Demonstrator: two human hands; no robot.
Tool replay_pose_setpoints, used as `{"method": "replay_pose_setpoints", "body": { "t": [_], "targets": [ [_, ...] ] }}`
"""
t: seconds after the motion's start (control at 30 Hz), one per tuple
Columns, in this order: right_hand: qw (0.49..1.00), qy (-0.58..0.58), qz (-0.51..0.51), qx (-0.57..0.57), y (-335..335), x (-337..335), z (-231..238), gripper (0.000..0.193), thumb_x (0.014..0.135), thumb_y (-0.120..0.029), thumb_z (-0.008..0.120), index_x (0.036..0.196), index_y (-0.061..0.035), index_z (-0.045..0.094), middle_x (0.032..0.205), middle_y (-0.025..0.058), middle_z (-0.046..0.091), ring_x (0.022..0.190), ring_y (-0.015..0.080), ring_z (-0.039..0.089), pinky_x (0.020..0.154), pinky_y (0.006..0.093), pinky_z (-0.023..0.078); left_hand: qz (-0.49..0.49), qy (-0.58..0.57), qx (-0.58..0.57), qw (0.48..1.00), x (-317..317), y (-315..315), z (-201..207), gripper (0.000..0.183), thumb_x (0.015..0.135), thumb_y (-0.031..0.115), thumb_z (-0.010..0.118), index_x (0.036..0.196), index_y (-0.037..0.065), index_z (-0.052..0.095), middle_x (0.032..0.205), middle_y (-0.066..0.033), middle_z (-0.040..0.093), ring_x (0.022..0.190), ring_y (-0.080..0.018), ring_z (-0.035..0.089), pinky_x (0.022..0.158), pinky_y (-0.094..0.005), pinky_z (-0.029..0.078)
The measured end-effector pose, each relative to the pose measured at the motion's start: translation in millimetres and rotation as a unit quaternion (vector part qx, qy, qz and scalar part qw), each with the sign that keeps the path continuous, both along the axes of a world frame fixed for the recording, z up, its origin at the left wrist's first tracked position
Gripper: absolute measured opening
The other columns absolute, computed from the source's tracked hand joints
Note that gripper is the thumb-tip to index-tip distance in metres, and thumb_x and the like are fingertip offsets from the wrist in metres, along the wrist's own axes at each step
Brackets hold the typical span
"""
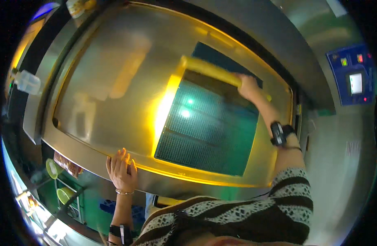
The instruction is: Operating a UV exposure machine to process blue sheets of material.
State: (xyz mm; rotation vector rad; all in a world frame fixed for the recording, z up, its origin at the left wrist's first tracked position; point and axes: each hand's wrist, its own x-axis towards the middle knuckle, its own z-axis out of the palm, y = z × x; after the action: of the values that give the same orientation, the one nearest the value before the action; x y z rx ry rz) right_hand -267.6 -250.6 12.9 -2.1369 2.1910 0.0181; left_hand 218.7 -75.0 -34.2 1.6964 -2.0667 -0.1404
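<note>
A dark, finely gridded rectangular panel [204,127] lies on the metal work surface [114,53], right of the middle. My right hand [249,88] is closed round the right end of a long yellow bar-shaped tool [211,70], which spans the panel's far part and is blurred. Whether it touches the panel I cannot tell. Beyond the bar, a dark blue strip [207,52] shows. With fingers stretched out, my left hand [122,170] rests on the near metal rim, left of the panel, and holds nothing.
A raised metal rim [73,145] borders the work surface. At the right is a blue control panel [353,76] with lit displays. A translucent bottle [28,82] stands at the far left. Below left, green round containers [64,195] sit on a rack.
</note>
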Motion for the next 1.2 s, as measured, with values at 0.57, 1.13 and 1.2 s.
{"method": "replay_pose_setpoints", "body": {
  "t": [0.57,1.13,1.2],
  "targets": [
    [0.949,-0.099,0.152,0.260,97.9,123.3,5.2,0.040,0.060,-0.012,0.059,0.099,-0.0089,0.061,0.087,0.0185,0.063,0.080,0.0338,0.060,0.072,0.0421,0.047,-0.054,-0.002,-0.175,0.983,-20.5,-10.1,15.4,0.070,0.072,0.034,0.065,0.131,0.013,0.032,0.138,-0.0186,0.026,0.127,-0.0351,0.026,0.100,-0.0539,0.021],
    [0.796,0.167,-0.521,-0.259,412.0,-245.0,-69.9,0.039,0.077,-0.031,0.054,0.105,-0.0050,0.055,0.110,0.0144,0.052,0.099,0.0347,0.050,0.080,0.0459,0.043,-0.263,-0.125,-0.005,0.957,-117.0,51.8,20.7,0.024,0.055,0.018,0.071,0.075,0.011,0.060,0.077,-0.0056,0.055,0.071,-0.0264,0.056,0.061,-0.0365,0.047],
    [0.765,0.142,-0.606,-0.164,423.3,-250.3,-77.9,0.042,0.079,-0.034,0.051,0.112,-0.0064,0.050,0.113,0.0106,0.049,0.102,0.0347,0.048,0.080,0.0484,0.042,-0.268,-0.127,-0.011,0.955,-110.3,46.7,22.4,0.024,0.054,0.019,0.071,0.073,0.011,0.059,0.077,-0.0058,0.055,0.071,-0.0269,0.055,0.061,-0.0367,0.046]
  ]
}}
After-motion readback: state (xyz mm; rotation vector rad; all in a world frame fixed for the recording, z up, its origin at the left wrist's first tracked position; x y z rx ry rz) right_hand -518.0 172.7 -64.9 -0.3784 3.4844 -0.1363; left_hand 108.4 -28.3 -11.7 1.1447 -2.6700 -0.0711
